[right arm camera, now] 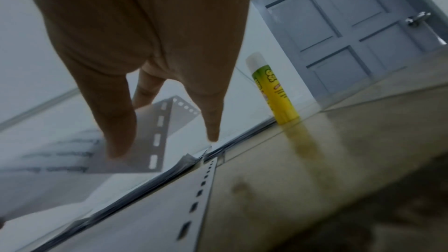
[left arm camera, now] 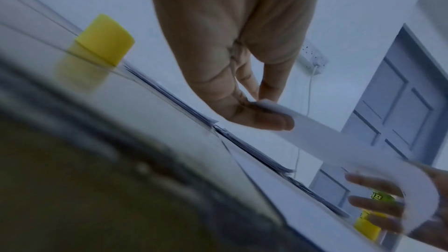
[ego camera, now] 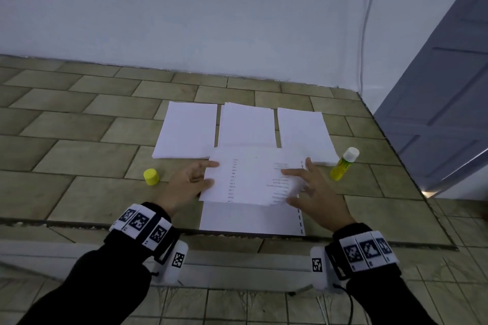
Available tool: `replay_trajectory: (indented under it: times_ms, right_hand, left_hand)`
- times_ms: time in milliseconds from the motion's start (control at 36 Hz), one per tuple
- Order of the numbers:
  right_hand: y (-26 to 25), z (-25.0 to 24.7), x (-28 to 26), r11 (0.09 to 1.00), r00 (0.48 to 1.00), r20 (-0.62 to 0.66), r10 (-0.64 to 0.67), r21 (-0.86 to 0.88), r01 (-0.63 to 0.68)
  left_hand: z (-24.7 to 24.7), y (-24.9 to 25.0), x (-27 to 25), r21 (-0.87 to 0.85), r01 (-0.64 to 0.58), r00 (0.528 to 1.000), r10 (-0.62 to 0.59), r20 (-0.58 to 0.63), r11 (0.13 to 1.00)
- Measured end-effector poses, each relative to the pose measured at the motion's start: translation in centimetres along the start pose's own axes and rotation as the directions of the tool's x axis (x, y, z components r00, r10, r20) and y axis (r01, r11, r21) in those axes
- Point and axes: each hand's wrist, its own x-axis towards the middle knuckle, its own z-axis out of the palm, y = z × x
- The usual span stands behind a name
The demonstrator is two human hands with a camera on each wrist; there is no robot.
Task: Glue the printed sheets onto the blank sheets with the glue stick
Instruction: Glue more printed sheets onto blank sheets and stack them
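Head view first: printed sheet (ego camera: 250, 177) is hanging over the blank sheet (ego camera: 248, 219) on the tiled floor (ego camera: 79, 140), my left hand (ego camera: 188, 182) pinching its left edge, my right hand (ego camera: 314, 187) holding the right one. Left wrist view: thumb and fingers (left arm camera: 264, 120) are clamping thin, floppy paper. Right wrist view: fingers are gripping the perforated strip (right arm camera: 157, 137), uncapped glue stick (right arm camera: 274, 89) standing just beside. Paper's light and bendy, so I'm guessing opposite edges are the best spots to hold.
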Motion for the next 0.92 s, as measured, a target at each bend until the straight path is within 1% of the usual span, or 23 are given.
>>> replay_trajectory:
  times_ms: [56,111,167,250,333,417,500,611,694,778,917]
  right_hand:
    - [0.4,-0.2,-0.1,0.986,0.999,-0.025,0.045,0.159,-0.041]
    - [0.7,-0.4,-0.1,0.959,0.988,-0.064,0.142,0.255,-0.121]
    - [1.1,-0.5,0.0,0.95,0.973,-0.111,0.202,0.263,-0.167]
    - [1.6,-0.5,0.1,0.935,0.957,-0.154,0.245,0.297,-0.191]
    - [1.7,-0.6,0.1,0.911,0.947,-0.188,0.262,0.372,-0.179]
    - [1.9,-0.8,0.4,0.879,0.933,-0.199,0.299,0.438,-0.188]
    - [2.0,-1.0,0.5,0.89,0.937,-0.185,0.295,0.41,-0.2]
    - [1.4,-0.7,0.4,0.902,0.952,-0.106,0.286,0.365,-0.23]
    - [1.4,-0.5,0.5,0.921,0.951,-0.105,0.29,0.3,-0.248]
    - [1.4,-0.4,0.5,0.951,0.954,-0.111,0.277,0.174,-0.256]
    - [1.1,-0.3,0.3,0.96,0.955,-0.108,0.276,0.088,-0.267]
  left_hand:
    - [0.0,-0.1,-0.2,0.002,-0.004,1.0,0.004,0.004,1.0]
    - [0.1,-0.1,-0.4,-0.003,-0.018,1.0,0.018,0.002,1.0]
    - [0.3,-0.3,-0.5,-0.008,-0.026,1.0,0.026,-0.001,1.0]
    - [0.5,-0.5,-0.5,0.018,-0.025,1.0,0.025,-0.004,1.0]
    - [0.4,-0.7,-0.5,0.058,-0.031,1.0,0.031,-0.006,0.998]
    - [0.1,-0.9,-0.4,0.071,-0.026,0.999,0.028,-0.035,0.997]
    - [0.0,-1.0,-0.5,0.077,-0.034,0.997,0.039,-0.062,0.996]
    - [0.0,-1.3,-0.7,0.105,-0.049,0.997,0.055,-0.053,0.993]
    - [0.1,-1.7,-0.6,0.174,-0.069,0.994,0.083,-0.075,0.982]
    - [0.1,-1.9,-0.4,0.24,-0.086,0.987,0.115,-0.108,0.967]
    - [0.0,-2.0,-0.5,0.354,-0.107,0.984,0.149,-0.094,0.929]
